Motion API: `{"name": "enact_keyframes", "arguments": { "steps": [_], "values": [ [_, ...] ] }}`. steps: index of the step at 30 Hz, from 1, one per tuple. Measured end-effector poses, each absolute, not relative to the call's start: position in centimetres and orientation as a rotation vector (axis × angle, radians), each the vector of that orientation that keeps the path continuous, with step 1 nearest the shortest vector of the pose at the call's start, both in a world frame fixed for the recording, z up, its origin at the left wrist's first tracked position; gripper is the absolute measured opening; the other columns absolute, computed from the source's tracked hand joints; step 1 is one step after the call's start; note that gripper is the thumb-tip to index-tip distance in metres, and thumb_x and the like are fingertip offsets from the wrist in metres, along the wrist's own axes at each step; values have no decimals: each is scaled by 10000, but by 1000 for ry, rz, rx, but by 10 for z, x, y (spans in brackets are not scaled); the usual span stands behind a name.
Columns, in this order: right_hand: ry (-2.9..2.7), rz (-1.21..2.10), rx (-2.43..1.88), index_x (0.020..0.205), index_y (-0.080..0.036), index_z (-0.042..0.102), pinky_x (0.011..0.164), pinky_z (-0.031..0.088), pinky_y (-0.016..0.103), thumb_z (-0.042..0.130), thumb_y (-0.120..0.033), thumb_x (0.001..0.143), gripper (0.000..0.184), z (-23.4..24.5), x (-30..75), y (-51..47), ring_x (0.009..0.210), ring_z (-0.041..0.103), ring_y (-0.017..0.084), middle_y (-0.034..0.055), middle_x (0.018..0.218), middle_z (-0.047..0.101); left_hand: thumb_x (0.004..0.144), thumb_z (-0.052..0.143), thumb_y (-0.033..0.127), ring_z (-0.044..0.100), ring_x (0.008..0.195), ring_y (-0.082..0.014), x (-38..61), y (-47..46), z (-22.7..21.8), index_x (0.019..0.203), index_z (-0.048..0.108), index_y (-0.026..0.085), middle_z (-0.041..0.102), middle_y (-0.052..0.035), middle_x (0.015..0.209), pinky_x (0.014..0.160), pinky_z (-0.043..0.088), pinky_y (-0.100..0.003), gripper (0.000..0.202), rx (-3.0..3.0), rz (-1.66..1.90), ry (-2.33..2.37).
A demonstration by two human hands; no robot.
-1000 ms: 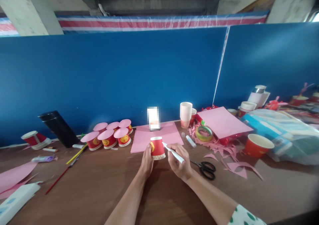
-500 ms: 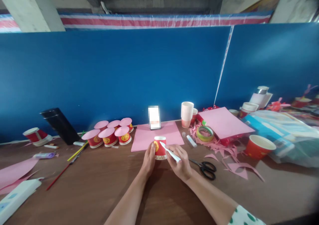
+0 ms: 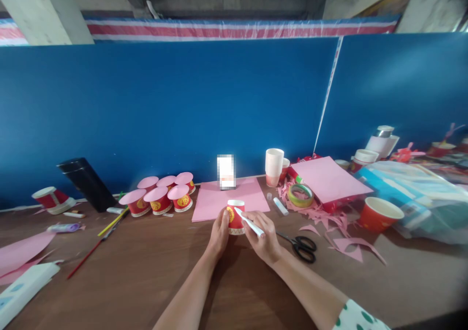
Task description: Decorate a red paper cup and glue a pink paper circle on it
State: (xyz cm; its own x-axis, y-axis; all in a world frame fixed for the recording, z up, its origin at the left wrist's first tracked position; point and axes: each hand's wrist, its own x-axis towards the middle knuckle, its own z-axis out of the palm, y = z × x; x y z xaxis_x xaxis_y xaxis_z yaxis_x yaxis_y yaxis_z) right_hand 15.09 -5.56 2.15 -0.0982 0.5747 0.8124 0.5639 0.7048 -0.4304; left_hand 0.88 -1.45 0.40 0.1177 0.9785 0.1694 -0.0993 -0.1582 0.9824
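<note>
- The left hand (image 3: 220, 230) hugs one side of a red cup (image 3: 236, 223). Its fingers press on the cup wall. Some of them go behind it, so I cannot tell how they all sit.
- The right hand (image 3: 263, 235) pinches a white pen (image 3: 253, 224). The thumb and fingers close around it, and the tip sticks out toward the cup.
- The red cup is upside down, between the two sets of fingers. Its wide edge is low and its small white end is up. I cannot tell if it rests on the table (image 3: 241, 291).
- The yellow mark (image 3: 231, 215) on the cup is right next to the left fingertips.
- A second ago, the pen tip was by the cup's side edge, near the right fingers. Now the cup is closer to those fingers and the tip is over its red front, just under the white end.
- That looks like the pen is now at work on the front of the cup. It is too small to tell if the tip touches, or if it leaves a line.
- Past the fingertips lie flat pink sheets (image 3: 212, 198).
- Beyond the left fingers stand six cups with pink tops (image 3: 182, 203).
- Scissors (image 3: 297, 245) lie just beside the right hand, and a small white tube (image 3: 281, 206) lies past its fingers.
</note>
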Motion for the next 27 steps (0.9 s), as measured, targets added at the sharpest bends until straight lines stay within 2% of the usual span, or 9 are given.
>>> {"name": "enact_keyframes", "arguments": {
  "steps": [17,27],
  "values": [
    [-1765,6,-923,993,-186,539,716,488,326,437,-154,860,171,25,150,-57,782,576,185,62,848,611,813,441,519,594,947,-236,9,-15,5,1048,567,163,653,-86,1014,846,442,-349,444,1277,1286,944],
    [-1739,-11,-919,987,-185,530,728,478,326,435,-138,855,169,24,151,-56,796,561,184,65,858,603,796,486,501,604,900,-214,9,-13,3,1030,588,162,649,-86,1042,826,448,-317,424,1245,1326,961]
  ]
}}
